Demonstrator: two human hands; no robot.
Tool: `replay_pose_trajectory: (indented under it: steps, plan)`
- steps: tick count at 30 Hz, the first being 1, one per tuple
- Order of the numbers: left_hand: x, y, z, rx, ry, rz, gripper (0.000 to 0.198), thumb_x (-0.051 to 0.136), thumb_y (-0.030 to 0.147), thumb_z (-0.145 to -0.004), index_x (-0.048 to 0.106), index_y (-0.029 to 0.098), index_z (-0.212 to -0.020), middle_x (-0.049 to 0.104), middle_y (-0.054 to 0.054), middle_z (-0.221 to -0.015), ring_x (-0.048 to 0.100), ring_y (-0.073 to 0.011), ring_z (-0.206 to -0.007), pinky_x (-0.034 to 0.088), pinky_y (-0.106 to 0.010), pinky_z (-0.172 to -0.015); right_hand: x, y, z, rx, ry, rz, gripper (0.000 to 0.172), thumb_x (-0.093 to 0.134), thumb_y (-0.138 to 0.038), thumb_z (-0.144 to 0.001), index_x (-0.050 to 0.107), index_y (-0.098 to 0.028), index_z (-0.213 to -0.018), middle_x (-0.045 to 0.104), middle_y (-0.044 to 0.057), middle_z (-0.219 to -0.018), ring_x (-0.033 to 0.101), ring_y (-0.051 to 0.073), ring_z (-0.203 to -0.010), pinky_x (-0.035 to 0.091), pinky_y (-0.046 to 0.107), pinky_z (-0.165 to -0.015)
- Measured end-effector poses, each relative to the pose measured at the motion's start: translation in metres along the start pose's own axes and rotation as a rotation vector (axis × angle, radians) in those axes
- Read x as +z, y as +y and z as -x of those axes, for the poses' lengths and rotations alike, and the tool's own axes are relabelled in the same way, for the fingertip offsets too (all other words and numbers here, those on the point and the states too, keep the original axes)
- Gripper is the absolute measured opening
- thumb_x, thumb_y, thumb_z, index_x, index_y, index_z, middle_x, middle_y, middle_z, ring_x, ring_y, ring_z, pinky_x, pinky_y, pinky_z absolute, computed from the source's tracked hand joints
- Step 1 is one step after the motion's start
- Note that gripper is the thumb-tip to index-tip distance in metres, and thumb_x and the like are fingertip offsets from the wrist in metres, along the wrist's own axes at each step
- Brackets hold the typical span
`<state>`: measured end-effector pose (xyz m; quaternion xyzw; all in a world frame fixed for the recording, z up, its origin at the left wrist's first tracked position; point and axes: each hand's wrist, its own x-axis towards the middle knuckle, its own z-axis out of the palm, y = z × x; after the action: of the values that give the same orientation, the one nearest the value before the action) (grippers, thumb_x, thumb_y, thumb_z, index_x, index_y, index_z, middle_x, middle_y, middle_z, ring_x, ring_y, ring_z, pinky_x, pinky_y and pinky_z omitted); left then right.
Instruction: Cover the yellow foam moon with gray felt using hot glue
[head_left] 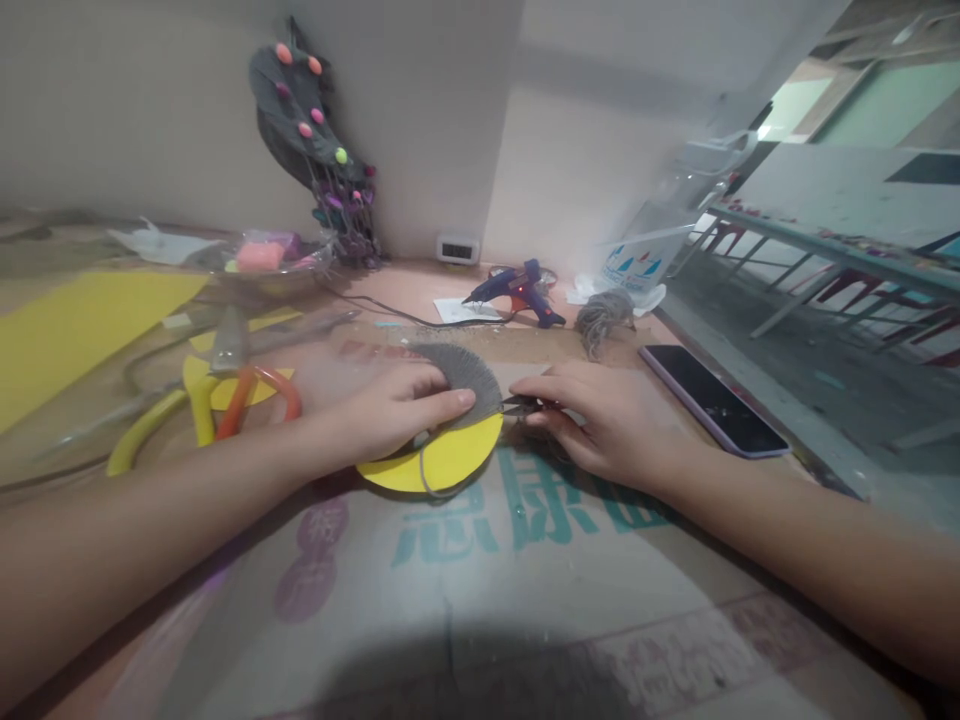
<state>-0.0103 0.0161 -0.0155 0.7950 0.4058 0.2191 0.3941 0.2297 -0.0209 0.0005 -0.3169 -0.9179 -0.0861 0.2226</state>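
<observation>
A yellow crescent-shaped piece (427,465), partly covered with grey yarn (469,372), lies on the printed cardboard. My left hand (401,405) is closed on its yarn-covered part, the thumb on top. A loose strand of yarn loops over the bare yellow part. My right hand (581,415) is closed around small dark snips (521,405), whose tips point left and meet the right edge of the piece, where the yarn ends.
Orange-handled scissors (247,395) and yellow-handled scissors (199,400) lie at the left by yellow sheets (82,330). Behind are a blue glue gun (521,290) and grey yarn (604,318). A phone (712,400) lies at the right.
</observation>
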Motion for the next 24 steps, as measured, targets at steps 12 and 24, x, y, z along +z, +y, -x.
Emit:
replay_pose_trajectory:
  steps: [12, 24]
  plan:
    - [-0.0012, 0.0041, 0.0009, 0.027, 0.0, -0.09, 0.04, 0.048, 0.051, -0.084, 0.053, 0.017, -0.063, 0.049, 0.003, -0.058, 0.044, -0.0104, -0.053, 0.031, -0.022, -0.046, 0.0008, -0.0001, -0.0002, -0.019, -0.017, 0.009, 0.022, 0.045, -0.023, -0.093, 0.06, -0.013, -0.105, 0.065, 0.007, -0.083, 0.057, 0.016, -0.073, 0.042, 0.026, -0.064]
    - [-0.0008, 0.0051, 0.0015, 0.027, 0.007, -0.044, 0.038, 0.05, 0.049, -0.084, 0.054, 0.017, -0.064, 0.047, 0.004, -0.055, 0.041, -0.0095, -0.051, 0.03, -0.021, -0.045, 0.0011, -0.0001, -0.0008, -0.007, -0.011, 0.016, 0.022, 0.044, -0.02, -0.092, 0.06, -0.014, -0.106, 0.066, 0.007, -0.084, 0.058, 0.016, -0.075, 0.042, 0.027, -0.065]
